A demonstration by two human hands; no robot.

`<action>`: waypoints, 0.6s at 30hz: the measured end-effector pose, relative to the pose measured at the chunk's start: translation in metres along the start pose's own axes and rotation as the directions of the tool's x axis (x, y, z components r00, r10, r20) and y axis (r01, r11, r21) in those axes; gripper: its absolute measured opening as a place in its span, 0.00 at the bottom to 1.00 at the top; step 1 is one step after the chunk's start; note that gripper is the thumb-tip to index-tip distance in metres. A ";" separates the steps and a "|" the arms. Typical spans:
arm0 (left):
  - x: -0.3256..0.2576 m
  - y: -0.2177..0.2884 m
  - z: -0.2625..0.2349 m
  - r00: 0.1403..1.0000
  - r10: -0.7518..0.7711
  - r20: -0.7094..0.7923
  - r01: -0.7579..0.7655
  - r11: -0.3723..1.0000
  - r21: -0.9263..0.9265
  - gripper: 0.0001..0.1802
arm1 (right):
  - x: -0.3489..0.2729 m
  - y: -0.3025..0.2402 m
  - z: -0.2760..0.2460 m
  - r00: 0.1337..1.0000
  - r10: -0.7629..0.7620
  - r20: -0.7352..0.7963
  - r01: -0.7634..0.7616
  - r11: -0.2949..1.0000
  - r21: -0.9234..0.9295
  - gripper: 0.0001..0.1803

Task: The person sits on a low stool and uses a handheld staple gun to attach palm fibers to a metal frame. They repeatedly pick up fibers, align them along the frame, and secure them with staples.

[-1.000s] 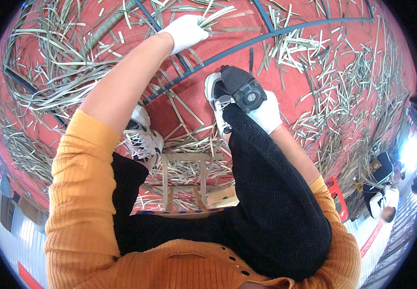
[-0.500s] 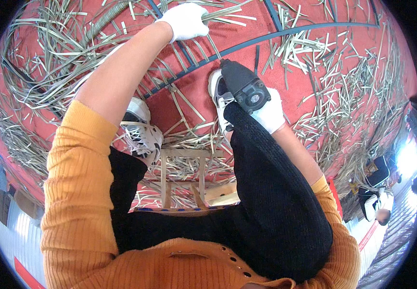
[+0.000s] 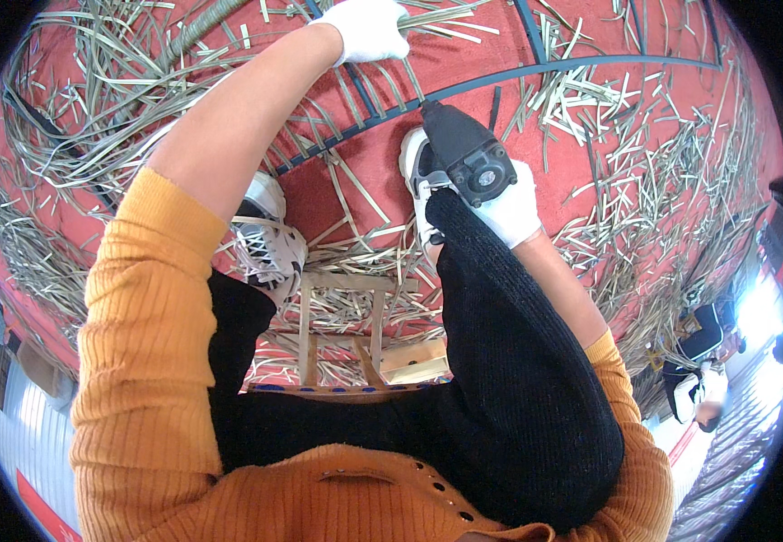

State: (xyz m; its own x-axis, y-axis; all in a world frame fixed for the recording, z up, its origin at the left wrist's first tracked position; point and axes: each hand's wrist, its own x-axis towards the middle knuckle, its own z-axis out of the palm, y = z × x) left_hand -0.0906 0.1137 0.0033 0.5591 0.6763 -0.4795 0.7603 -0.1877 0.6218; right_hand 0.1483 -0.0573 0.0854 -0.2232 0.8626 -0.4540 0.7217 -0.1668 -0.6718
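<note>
My left hand (image 3: pixel 370 32) wears a white glove and is closed around a small bundle of pale flat woven-cane strips (image 3: pixel 445 20), whose ends stick out to the right. Below it, several strips (image 3: pixel 378 95) run side by side across a dark metal frame (image 3: pixel 500 79) on the floor. My right hand (image 3: pixel 511 210), also gloved, grips a black staple gun (image 3: pixel 464 149) beside my right shoe; the tool hides its fingers. The gun's narrow nose is at the frame's curved bar, by the last strip. Whether it touches the bar I cannot tell.
Loose strips (image 3: pixel 581 104) litter the red floor covering (image 3: pixel 346 194) on both sides. A ribbed hose (image 3: pixel 201 27) lies at the far left. Between my legs is a wooden stool (image 3: pixel 342 282). Another person (image 3: pixel 698 393) sits at the right edge.
My left hand has moved slightly right and away from me, still holding the strips. The staple gun's nose has come closer to the frame bar. The whole view has shifted a little.
</note>
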 end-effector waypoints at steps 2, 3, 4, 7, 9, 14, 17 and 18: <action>0.001 -0.001 0.001 1.000 -0.003 0.000 0.003 1.000 0.007 0.17 | 0.002 0.000 0.001 1.000 -0.002 0.001 0.002 1.000 -0.001 0.21; 0.002 -0.002 0.001 1.000 -0.001 0.003 0.001 1.000 0.001 0.17 | 0.002 0.000 0.001 1.000 -0.001 0.004 0.001 1.000 -0.019 0.21; 0.002 -0.002 0.001 1.000 0.002 0.005 -0.002 1.000 -0.005 0.17 | 0.003 0.000 0.001 1.000 -0.006 0.004 0.006 1.000 -0.009 0.21; 0.003 -0.004 0.002 1.000 0.008 0.007 -0.008 1.000 -0.002 0.18 | 0.003 0.001 0.001 1.000 -0.023 0.005 0.023 1.000 -0.012 0.21; 0.002 -0.004 0.002 1.000 0.003 0.006 -0.003 1.000 -0.005 0.18 | 0.003 0.001 0.001 1.000 -0.019 0.007 0.019 1.000 -0.019 0.21; 0.002 -0.006 0.000 1.000 -0.009 0.009 0.009 0.999 -0.036 0.17 | 0.002 0.002 0.002 1.000 -0.013 0.013 0.013 1.000 -0.011 0.21; 0.004 -0.008 0.001 1.000 0.008 0.006 -0.008 1.000 -0.013 0.17 | 0.002 0.005 0.005 1.000 -0.008 0.013 0.009 1.000 -0.022 0.21; 0.005 -0.008 0.002 1.000 0.011 0.002 -0.011 1.000 -0.013 0.17 | 0.002 0.005 0.006 1.000 -0.008 0.011 0.008 1.000 -0.024 0.21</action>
State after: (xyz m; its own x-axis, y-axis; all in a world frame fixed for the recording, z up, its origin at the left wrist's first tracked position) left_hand -0.0937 0.1167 -0.0055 0.5683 0.6728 -0.4737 0.7496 -0.1859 0.6353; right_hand 0.1472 -0.0593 0.0772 -0.2360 0.8587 -0.4549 0.7354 -0.1482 -0.6612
